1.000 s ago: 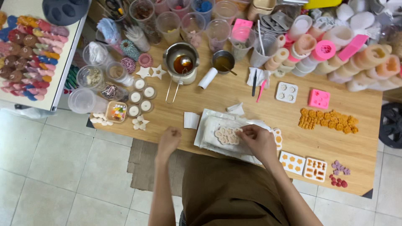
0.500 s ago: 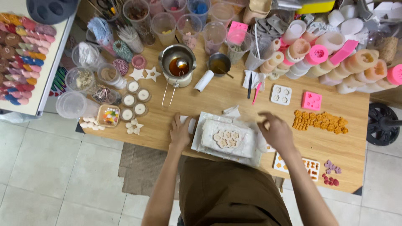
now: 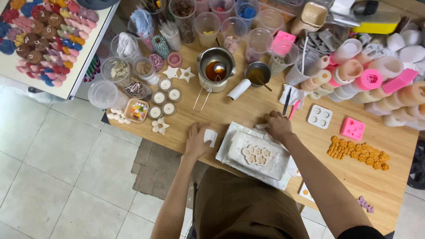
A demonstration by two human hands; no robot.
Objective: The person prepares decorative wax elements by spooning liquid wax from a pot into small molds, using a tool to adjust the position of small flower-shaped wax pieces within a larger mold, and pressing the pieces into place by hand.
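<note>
My left hand (image 3: 198,140) rests flat on the wooden table (image 3: 248,110), its fingers on a small white folded paper (image 3: 211,136). My right hand (image 3: 278,125) is closed over a crumpled white tissue (image 3: 260,126) at the far edge of a white tray (image 3: 234,137). In the tray lies a pale silicone mould (image 3: 256,155) with several flower-shaped cavities. Neither hand touches the mould.
Behind stand a metal pot of amber liquid (image 3: 215,70), a small metal cup (image 3: 258,74), plastic cups (image 3: 208,22) and tea-light candles (image 3: 166,96). Pink and white moulds (image 3: 353,128), orange wax pieces (image 3: 358,152) and stacked cylinders (image 3: 376,84) fill the right. A side table (image 3: 84,66) holds coloured pieces (image 3: 40,40).
My right hand left the mould, swung right, then reached to the tray's far edge onto the tissue. My left hand moved onto the table and the folded paper. The view shifted.
</note>
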